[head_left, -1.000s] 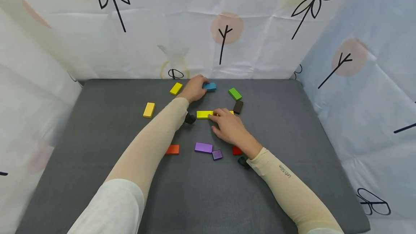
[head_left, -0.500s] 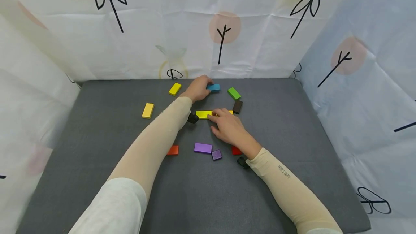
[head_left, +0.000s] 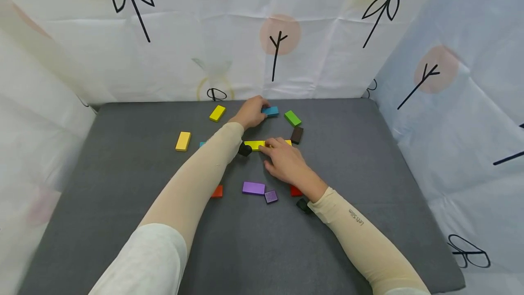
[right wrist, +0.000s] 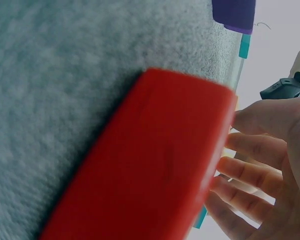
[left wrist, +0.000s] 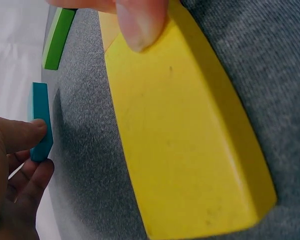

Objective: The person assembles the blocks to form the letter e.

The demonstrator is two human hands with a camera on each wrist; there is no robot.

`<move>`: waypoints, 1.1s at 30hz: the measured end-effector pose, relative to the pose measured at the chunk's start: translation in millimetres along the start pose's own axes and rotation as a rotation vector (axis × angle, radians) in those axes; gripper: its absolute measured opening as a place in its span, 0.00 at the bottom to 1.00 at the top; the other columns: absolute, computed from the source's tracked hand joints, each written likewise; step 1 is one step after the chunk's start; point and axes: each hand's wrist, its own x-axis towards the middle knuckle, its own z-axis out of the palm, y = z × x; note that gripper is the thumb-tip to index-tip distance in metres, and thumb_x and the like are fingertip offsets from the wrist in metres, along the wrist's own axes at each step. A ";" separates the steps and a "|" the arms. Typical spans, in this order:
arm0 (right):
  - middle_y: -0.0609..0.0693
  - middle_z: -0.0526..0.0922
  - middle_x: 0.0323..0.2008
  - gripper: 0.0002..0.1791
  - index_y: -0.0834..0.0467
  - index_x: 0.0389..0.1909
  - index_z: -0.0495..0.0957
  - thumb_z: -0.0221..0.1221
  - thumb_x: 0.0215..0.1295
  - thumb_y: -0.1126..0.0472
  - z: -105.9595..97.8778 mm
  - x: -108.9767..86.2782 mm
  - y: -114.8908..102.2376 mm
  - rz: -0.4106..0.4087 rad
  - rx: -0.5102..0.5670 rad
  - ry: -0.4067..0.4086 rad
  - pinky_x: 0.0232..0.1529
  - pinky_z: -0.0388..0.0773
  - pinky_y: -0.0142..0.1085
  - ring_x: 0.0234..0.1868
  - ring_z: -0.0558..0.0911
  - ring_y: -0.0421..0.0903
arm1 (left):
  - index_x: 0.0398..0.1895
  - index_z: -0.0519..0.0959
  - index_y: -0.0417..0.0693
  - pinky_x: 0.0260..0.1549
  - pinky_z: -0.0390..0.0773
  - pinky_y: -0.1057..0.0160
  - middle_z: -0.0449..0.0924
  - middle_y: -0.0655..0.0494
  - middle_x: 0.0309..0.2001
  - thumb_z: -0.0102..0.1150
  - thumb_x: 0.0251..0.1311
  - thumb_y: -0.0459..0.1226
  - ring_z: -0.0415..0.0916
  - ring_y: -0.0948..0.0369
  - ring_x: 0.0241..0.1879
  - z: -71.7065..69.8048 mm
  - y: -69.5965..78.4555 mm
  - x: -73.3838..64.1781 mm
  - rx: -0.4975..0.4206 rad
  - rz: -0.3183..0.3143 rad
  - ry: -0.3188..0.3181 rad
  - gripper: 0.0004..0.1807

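Note:
At the far side of the table, my left hand [head_left: 252,112] pinches a blue block [head_left: 270,111]. The left wrist view shows the thumb on one face of that blue block [left wrist: 41,107] and fingers at its lower end. My right hand [head_left: 286,163] rests with extended fingers over a yellow block [head_left: 254,145] mid-table. A fingertip touches the top of this yellow block [left wrist: 174,135] in the left wrist view, where a paler piece [left wrist: 108,29] lies behind it. The right hand hides part of the yellow row. A red block [right wrist: 150,165] looms near the right wrist camera.
Right of the hands lie a green block [head_left: 292,118] and a dark brown block [head_left: 297,135]. Two yellow blocks, one farther back [head_left: 217,113], lie left. Nearer are a purple block [head_left: 253,188], a small purple block [head_left: 271,196] and an orange-red block [head_left: 217,191]. Fabric walls bound the grey table [head_left: 123,149].
My left hand has shifted the blue block a little to the right, toward the green block. The right hand has stayed on the yellow block. A blue edge now shows beside the left sleeve.

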 end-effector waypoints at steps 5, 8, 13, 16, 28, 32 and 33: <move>0.52 0.79 0.67 0.26 0.52 0.72 0.82 0.67 0.76 0.55 2.1 0.3 0.5 -0.001 0.008 0.010 0.53 0.85 0.46 0.68 0.75 0.51 | 0.67 0.82 0.42 0.66 0.73 0.52 0.78 0.46 0.63 0.62 0.77 0.31 0.75 0.49 0.63 1.2 2.1 2.4 0.018 0.002 -0.001 0.18; 0.52 0.79 0.66 0.26 0.52 0.72 0.82 0.67 0.76 0.55 2.8 0.7 0.3 -0.005 0.006 0.016 0.54 0.85 0.46 0.68 0.75 0.51 | 0.67 0.83 0.43 0.66 0.73 0.52 0.78 0.47 0.62 0.62 0.77 0.32 0.76 0.50 0.62 2.2 2.8 4.8 0.020 -0.002 -0.001 0.18; 0.53 0.79 0.66 0.25 0.53 0.71 0.82 0.67 0.76 0.55 1.1 0.9 -1.5 -0.007 0.005 0.011 0.56 0.84 0.47 0.68 0.75 0.52 | 0.67 0.83 0.43 0.65 0.74 0.51 0.79 0.47 0.60 0.62 0.77 0.32 0.76 0.50 0.60 4.4 4.5 7.7 0.019 -0.003 -0.002 0.18; 0.53 0.79 0.66 0.25 0.53 0.71 0.82 0.67 0.76 0.55 0.5 0.7 -2.2 -0.007 0.011 0.008 0.56 0.84 0.47 0.68 0.75 0.52 | 0.66 0.83 0.43 0.65 0.74 0.51 0.79 0.47 0.60 0.62 0.77 0.32 0.76 0.50 0.60 7.1 4.0 8.5 0.029 -0.001 -0.003 0.18; 0.53 0.79 0.66 0.25 0.52 0.71 0.82 0.67 0.76 0.55 2.8 0.3 -0.3 -0.003 -0.001 0.009 0.54 0.85 0.47 0.69 0.75 0.52 | 0.67 0.82 0.41 0.66 0.74 0.52 0.79 0.46 0.62 0.61 0.77 0.31 0.76 0.50 0.61 12.4 3.6 11.0 0.018 -0.004 -0.007 0.18; 0.52 0.79 0.66 0.25 0.52 0.72 0.82 0.66 0.76 0.55 3.1 0.8 1.1 0.002 -0.002 0.005 0.54 0.85 0.47 0.69 0.74 0.52 | 0.67 0.82 0.41 0.66 0.73 0.52 0.79 0.46 0.63 0.62 0.77 0.31 0.76 0.50 0.62 12.2 5.3 11.4 0.008 -0.007 -0.008 0.19; 0.52 0.79 0.66 0.25 0.52 0.72 0.82 0.67 0.76 0.55 3.1 0.8 1.5 0.004 -0.001 0.003 0.54 0.85 0.47 0.69 0.74 0.52 | 0.68 0.82 0.41 0.67 0.73 0.52 0.79 0.46 0.63 0.62 0.77 0.31 0.76 0.50 0.62 12.3 5.7 11.5 0.008 -0.007 -0.010 0.19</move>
